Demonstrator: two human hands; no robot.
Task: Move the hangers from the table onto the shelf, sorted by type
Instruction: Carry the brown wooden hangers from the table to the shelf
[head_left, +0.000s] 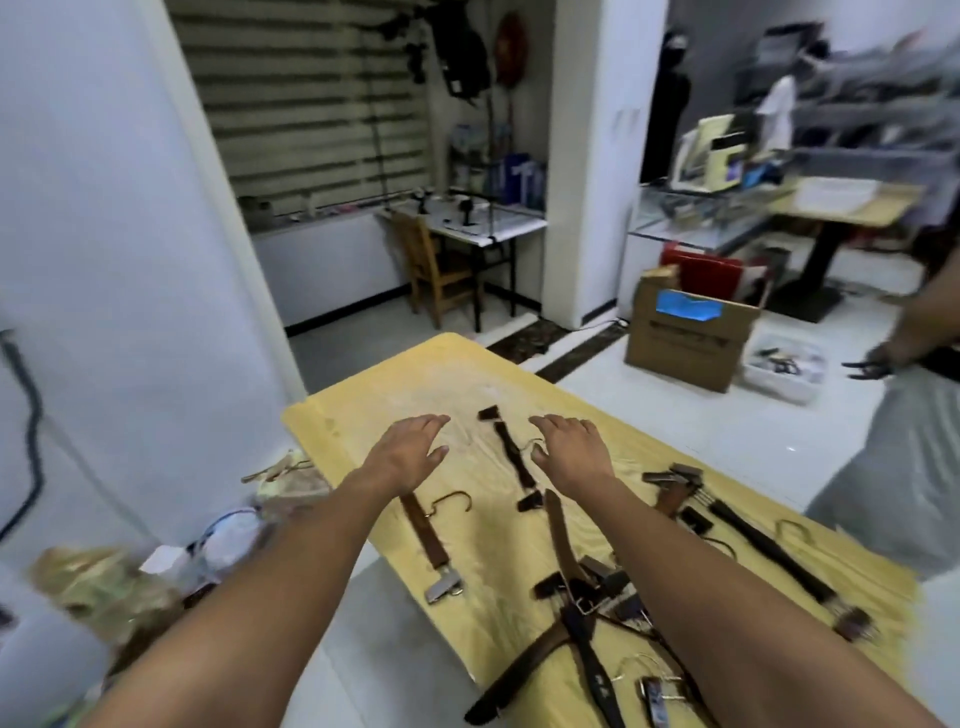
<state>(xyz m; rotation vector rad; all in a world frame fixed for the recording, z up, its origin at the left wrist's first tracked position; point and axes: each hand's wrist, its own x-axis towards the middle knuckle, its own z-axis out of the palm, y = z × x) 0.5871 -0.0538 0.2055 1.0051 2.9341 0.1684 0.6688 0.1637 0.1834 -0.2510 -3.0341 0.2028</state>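
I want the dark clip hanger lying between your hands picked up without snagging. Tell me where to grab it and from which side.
Grip the dark clip hanger at the middle of its straight bar, coming straight down from above. It lies flat on the yellow table with a clip at each end and its wire hook pointing toward the right hand, so the bare mid-bar is likely the cleanest hold. That hand looks nearest.

White tiled floor (675, 415), striped blinds (311, 104)
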